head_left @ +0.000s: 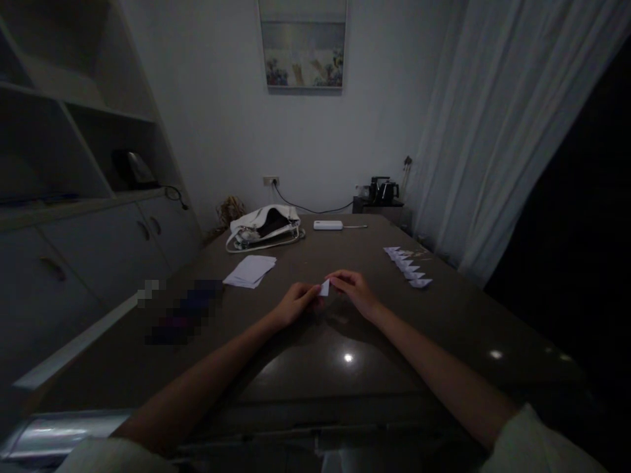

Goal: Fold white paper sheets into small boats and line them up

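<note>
A small folded piece of white paper (325,288) is held up between my two hands, just above the dark table (296,374). On its left side, my left hand (298,303) pinches it between thumb and fingers. My right hand (355,291) grips the upper right corner with its fingertips. A loose stack of white paper sheets (250,271) lies to the left beyond my left hand. Off to the right, several folded white paper boats (407,268) stand in a slanting row.
A white handbag (266,226) sits at the table's far left, and a white power bank (328,225) with a short cable lies at the far edge. A blurred dark patch (190,312) covers something at left. A coffee maker (383,190) stands behind the table.
</note>
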`<action>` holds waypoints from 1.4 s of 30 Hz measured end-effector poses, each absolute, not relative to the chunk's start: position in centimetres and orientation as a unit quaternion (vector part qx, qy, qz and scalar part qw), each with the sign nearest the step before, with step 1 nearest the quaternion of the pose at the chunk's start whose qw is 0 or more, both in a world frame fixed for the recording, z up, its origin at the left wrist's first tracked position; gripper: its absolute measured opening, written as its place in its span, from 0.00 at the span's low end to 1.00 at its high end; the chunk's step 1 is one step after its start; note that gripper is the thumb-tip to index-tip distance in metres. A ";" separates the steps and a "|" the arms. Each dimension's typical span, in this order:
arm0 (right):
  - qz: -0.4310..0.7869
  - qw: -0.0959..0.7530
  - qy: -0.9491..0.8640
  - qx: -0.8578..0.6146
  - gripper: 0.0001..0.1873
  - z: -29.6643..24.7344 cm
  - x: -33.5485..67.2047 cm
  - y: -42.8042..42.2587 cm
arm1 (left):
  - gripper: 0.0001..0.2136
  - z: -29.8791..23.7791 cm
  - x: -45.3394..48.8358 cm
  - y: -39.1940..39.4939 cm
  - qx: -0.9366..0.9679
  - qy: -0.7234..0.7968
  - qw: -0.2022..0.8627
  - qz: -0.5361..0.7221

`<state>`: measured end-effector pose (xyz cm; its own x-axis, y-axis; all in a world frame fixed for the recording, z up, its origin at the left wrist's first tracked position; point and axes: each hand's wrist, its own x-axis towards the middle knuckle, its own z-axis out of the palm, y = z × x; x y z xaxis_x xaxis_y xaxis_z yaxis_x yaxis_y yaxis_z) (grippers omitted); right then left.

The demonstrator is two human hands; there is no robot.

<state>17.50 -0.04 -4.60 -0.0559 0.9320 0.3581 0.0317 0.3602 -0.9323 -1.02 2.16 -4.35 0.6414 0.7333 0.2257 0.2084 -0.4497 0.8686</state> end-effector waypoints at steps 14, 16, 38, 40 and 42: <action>0.419 0.548 -0.612 -0.387 0.18 -4.9 17.5 0.1 | 0.28 -4.8 -1.0 2.3 0.790 0.274 0.470 0.281; 0.420 0.545 -0.612 -0.389 0.18 -4.9 17.4 0.0 | 0.28 -4.6 -0.9 2.0 0.794 0.271 0.466 0.281; 0.399 0.496 -0.646 -0.422 0.16 -4.8 17.4 -0.1 | 0.22 -3.8 -0.6 1.4 0.798 0.270 0.454 0.291; 0.394 0.490 -0.653 -0.422 0.17 -4.9 17.4 -0.1 | 0.22 -3.8 -0.6 1.4 0.794 0.270 0.461 0.288; 0.391 0.485 -0.659 -0.420 0.17 -5.0 17.3 -0.1 | 0.22 -3.9 -0.6 1.4 0.790 0.272 0.469 0.287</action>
<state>17.30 -0.07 -5.00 -0.1757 0.9341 0.3107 0.1742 0.3402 -0.9241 -0.58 1.37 -3.86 0.6883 0.6979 0.1979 0.1602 -0.4123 0.8968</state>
